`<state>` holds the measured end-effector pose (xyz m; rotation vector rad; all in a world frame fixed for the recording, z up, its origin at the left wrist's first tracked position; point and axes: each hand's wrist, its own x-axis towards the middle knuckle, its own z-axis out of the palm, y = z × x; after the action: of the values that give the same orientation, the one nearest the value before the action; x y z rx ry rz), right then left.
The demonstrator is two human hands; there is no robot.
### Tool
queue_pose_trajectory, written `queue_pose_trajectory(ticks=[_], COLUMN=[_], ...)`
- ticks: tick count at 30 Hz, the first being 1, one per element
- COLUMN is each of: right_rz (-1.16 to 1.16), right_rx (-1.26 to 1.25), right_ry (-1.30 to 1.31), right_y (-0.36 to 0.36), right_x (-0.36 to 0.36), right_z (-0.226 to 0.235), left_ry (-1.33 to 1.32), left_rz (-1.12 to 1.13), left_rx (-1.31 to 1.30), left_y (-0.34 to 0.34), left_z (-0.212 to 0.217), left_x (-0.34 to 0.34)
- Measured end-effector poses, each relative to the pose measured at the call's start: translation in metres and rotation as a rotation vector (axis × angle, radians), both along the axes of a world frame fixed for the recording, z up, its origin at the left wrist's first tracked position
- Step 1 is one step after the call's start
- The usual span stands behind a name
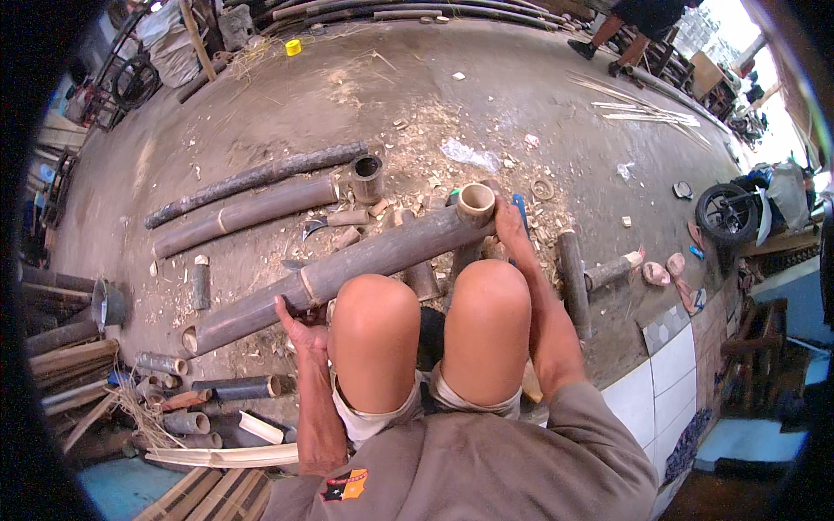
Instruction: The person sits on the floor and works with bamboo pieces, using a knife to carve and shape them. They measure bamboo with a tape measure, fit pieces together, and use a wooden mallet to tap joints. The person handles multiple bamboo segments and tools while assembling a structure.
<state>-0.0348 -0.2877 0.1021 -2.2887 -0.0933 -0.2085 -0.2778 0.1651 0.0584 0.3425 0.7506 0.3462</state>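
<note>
A long dark bamboo tube (347, 267) lies aslant in front of my knees, its right end higher in the picture. Near that end a short bamboo section with a pale rim (475, 201) sticks upward; whether it is joined to the tube I cannot tell. My right hand (510, 224) is closed round the tube's right end, some fingers hidden behind it. Under the tube's left part, my left hand (304, 330) supports it, thumb up along the side and fingers partly hidden. Just beyond lie two more bamboo poles (252, 212) and an upright dark bamboo cup (367, 180).
Wood chips (434, 130) litter the floor. A curved blade (314, 227) lies beyond the tube. Cut bamboo pieces (230, 387) are heaped at the lower left. To the right are a bamboo length (573, 282), sandals (692, 300) and a wheel (727, 214). A person (621, 35) stands far right.
</note>
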Motion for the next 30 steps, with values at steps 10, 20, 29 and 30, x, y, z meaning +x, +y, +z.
queue_pose_trajectory(ticks=[10, 20, 29, 30], right_rz=[0.105, 0.175, 0.198, 0.22], right_rx=[0.353, 0.561, 0.903, 0.867], right_ry=[0.157, 0.198, -0.192, -0.281], right_y=[0.047, 0.087, 0.116, 0.132], right_x=[0.02, 0.002, -0.003, -0.009], right_z=[0.197, 0.322, 0.258, 0.247], left_ry=[-0.667, -0.869, -0.775, -0.779], left_rz=[0.123, 0.202, 0.438, 0.412], left_rx=[0.441, 0.563, 0.531, 0.471], left_y=[0.0, -0.029, -0.042, -0.04], left_z=[0.189, 0.339, 0.346, 0.341], left_x=[0.028, 0.101, 0.118, 0.118])
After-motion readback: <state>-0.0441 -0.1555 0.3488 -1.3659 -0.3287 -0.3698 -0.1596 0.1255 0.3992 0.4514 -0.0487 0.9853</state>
